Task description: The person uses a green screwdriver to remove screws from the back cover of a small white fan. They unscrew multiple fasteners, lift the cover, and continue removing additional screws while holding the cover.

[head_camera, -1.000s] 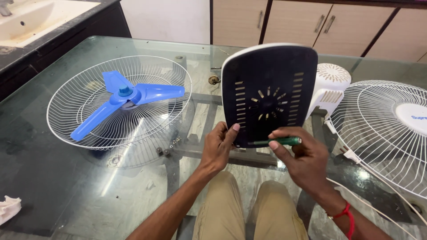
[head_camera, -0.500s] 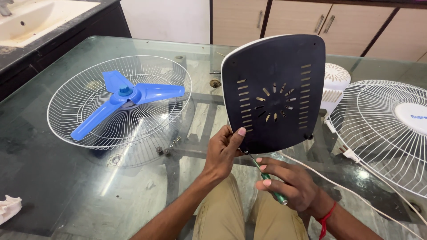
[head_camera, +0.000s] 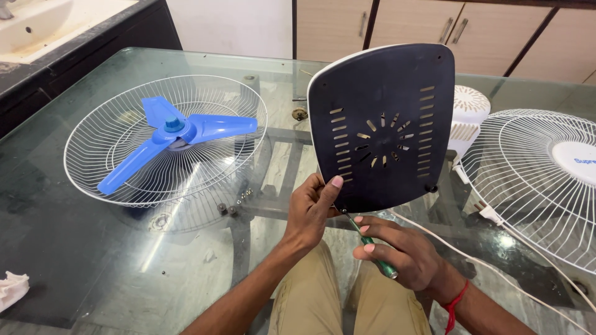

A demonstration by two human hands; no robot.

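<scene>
My left hand (head_camera: 312,208) grips the lower left corner of a dark, slotted fan base plate (head_camera: 382,127), held upright and tilted over the glass table (head_camera: 93,260). My right hand (head_camera: 397,251) holds a green-handled screwdriver (head_camera: 372,251) with its tip up against the plate's bottom edge near the left corner. The plate's white rim shows along its top left side.
A white wire fan guard (head_camera: 124,174) with a blue three-blade propeller (head_camera: 177,133) lies at the left. Another white guard (head_camera: 546,180) and a white motor housing (head_camera: 469,111) sit at the right, with a white cord (head_camera: 496,248). Small screws (head_camera: 233,205) lie on the glass.
The base plate has been raised and tilted more upright. My right hand dropped below the plate and turned the screwdriver so that its tip points up at the bottom edge.
</scene>
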